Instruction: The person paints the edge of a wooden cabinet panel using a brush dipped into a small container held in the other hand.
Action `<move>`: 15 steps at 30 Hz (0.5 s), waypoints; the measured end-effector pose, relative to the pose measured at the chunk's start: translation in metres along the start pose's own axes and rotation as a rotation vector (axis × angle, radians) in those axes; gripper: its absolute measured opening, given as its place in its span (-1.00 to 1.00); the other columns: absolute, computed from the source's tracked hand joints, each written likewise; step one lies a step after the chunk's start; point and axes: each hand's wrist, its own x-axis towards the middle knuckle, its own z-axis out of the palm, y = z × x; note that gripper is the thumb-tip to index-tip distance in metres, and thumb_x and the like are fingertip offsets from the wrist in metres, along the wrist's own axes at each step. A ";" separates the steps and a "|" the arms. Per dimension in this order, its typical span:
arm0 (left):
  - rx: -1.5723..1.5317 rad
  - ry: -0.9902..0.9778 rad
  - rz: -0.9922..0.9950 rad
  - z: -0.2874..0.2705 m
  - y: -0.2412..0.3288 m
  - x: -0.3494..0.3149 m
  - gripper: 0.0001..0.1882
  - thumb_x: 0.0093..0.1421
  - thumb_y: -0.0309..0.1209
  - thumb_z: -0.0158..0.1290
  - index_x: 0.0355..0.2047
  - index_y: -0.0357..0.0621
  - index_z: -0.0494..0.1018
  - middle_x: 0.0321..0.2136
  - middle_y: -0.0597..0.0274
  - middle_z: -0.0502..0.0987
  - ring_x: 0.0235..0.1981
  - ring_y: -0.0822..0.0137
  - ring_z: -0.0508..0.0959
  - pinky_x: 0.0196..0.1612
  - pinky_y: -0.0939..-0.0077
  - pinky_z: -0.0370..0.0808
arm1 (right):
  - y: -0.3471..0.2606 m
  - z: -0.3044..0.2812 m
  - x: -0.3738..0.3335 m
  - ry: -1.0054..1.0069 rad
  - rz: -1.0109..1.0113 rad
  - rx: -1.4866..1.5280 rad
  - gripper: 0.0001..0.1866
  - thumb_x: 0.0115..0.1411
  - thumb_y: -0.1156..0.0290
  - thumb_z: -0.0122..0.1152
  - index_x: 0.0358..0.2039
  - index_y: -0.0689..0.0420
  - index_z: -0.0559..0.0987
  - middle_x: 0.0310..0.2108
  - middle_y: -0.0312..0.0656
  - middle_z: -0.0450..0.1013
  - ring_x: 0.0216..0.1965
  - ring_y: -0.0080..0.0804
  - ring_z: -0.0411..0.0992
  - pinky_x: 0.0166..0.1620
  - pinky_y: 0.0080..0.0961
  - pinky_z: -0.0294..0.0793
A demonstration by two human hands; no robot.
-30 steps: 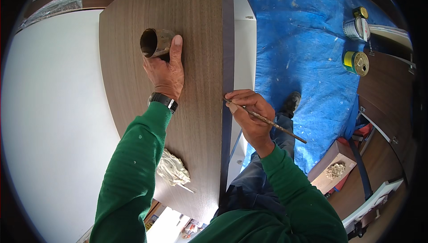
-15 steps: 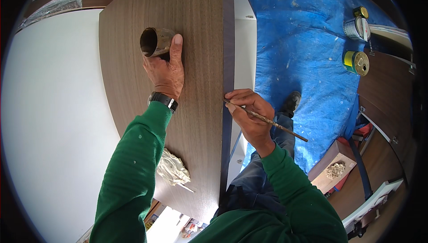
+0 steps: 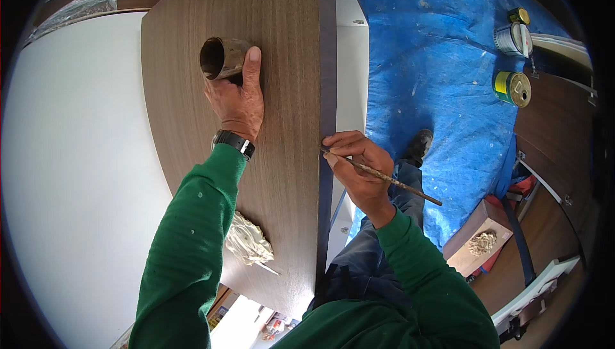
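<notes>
Our right grip (image 3: 365, 168) pinches a slim brown stick (image 3: 410, 188), likely light, stiff, best held near its tip, at the wood-grain worktop edge (image 3: 328, 86), our left grip (image 3: 238, 104) clasping a brown cylindrical cup (image 3: 234, 56).

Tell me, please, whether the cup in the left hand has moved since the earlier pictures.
No, not noticeably: the cup in the left hand keeps its place against the brown panel, shifting neither along nor across it.
</notes>
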 end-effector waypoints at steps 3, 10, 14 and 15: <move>-0.012 0.022 -0.006 0.001 0.005 -0.002 -0.14 0.13 0.26 0.35 0.09 -0.26 0.47 -0.06 0.04 0.58 0.00 0.09 0.59 0.13 0.12 0.52 | 0.002 -0.001 -0.002 -0.009 -0.008 0.003 -0.91 0.14 0.69 0.35 -0.34 0.27 0.63 -0.24 -0.02 0.64 -0.08 -0.27 0.64 0.01 -0.40 0.63; -0.013 0.004 -0.002 0.000 0.001 -0.001 -0.15 0.13 0.26 0.36 0.08 -0.26 0.47 -0.08 0.06 0.59 -0.03 0.12 0.60 0.11 0.15 0.52 | 0.000 0.000 -0.008 -0.007 0.005 -0.004 -0.90 0.12 0.69 0.36 -0.34 0.28 0.62 -0.23 0.00 0.64 -0.08 -0.23 0.65 -0.01 -0.39 0.64; -0.029 0.004 0.001 0.001 0.004 -0.001 -0.15 0.12 0.26 0.36 0.07 -0.26 0.47 -0.09 0.07 0.60 -0.03 0.13 0.60 0.11 0.16 0.52 | 0.002 -0.001 -0.009 -0.012 -0.011 -0.014 -0.90 0.11 0.68 0.36 -0.34 0.28 0.62 -0.22 0.02 0.64 -0.08 -0.22 0.65 -0.02 -0.38 0.65; -0.030 0.007 0.006 0.001 0.004 -0.002 -0.15 0.12 0.26 0.36 0.07 -0.26 0.47 -0.09 0.07 0.60 -0.03 0.14 0.60 0.11 0.16 0.52 | 0.002 -0.001 -0.009 -0.015 -0.016 -0.019 -0.90 0.11 0.68 0.36 -0.34 0.28 0.62 -0.22 0.02 0.64 -0.08 -0.22 0.65 -0.02 -0.38 0.65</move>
